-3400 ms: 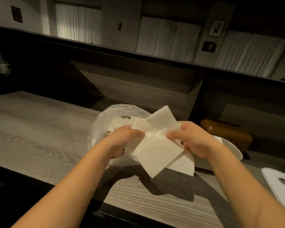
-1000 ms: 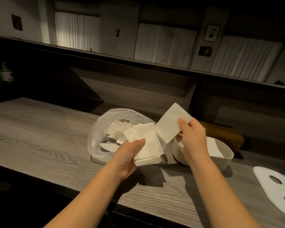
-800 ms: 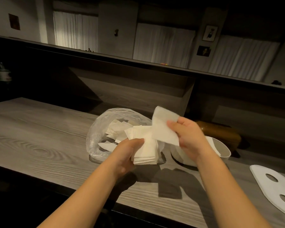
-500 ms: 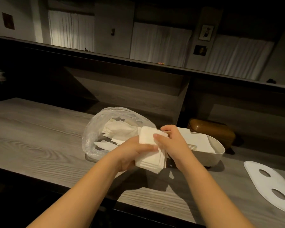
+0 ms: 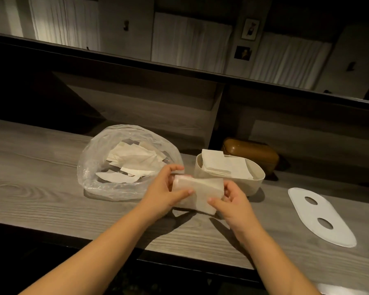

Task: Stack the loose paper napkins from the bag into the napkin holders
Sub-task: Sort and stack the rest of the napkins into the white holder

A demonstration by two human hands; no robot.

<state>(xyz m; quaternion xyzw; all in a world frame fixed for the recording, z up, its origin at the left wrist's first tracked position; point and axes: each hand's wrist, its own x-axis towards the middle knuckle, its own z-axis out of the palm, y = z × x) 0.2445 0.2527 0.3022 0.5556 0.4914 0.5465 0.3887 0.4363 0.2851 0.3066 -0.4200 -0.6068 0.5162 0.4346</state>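
Observation:
A small stack of white paper napkins [image 5: 202,193] is held just above the wooden counter between both hands. My left hand [image 5: 164,193] grips its left side, thumb on top. My right hand [image 5: 232,201] holds its right edge with curled fingers. Behind my left hand lies a clear plastic bag [image 5: 94,165] with several loose napkins [image 5: 132,160] inside. To the right stands an oval cream napkin holder [image 5: 255,184] with a layer of napkins [image 5: 224,166] lying in it.
A brown oval holder [image 5: 251,153] sits behind the cream one, against the back panel. A flat white lid [image 5: 320,218] with two holes lies on the counter [image 5: 40,196] at the right. The counter's dark front edge runs below my forearms.
My right hand laid its single napkin onto the stack in my left hand. Both hands then lowered the stack toward the counter and now hold it from both sides.

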